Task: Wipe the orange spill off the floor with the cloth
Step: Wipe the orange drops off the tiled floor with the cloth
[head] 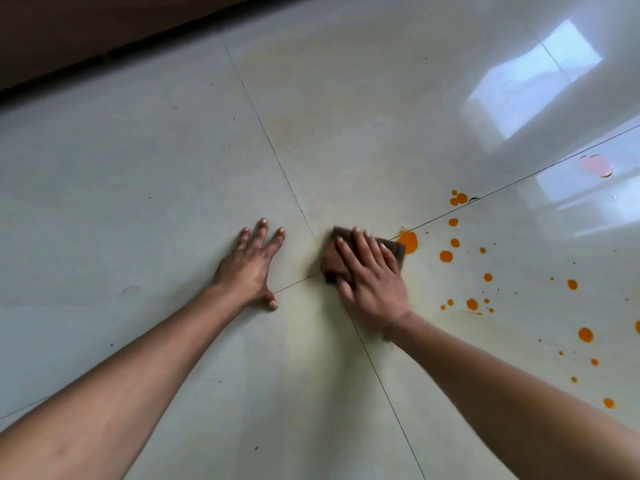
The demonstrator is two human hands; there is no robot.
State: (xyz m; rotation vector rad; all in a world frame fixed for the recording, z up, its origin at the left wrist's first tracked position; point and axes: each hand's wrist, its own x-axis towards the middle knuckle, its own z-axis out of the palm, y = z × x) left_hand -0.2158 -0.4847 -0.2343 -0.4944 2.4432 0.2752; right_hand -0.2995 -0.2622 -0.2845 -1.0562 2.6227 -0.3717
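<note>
A small brown cloth lies on the pale tiled floor where four tiles meet. My right hand presses flat on it with straight fingers, and its outline is blurred. Just right of the cloth sits the biggest orange drop, almost touching the cloth's edge. Several more orange drops are scattered over the tile to the right, down to the lower right. A faint yellowish smear covers the floor around and below the cloth. My left hand rests flat on the floor to the left, fingers spread.
A dark brown wooden edge runs along the top left. A pinkish patch with an orange rim lies on the far right tile. Bright window reflections glare on the glossy floor at upper right.
</note>
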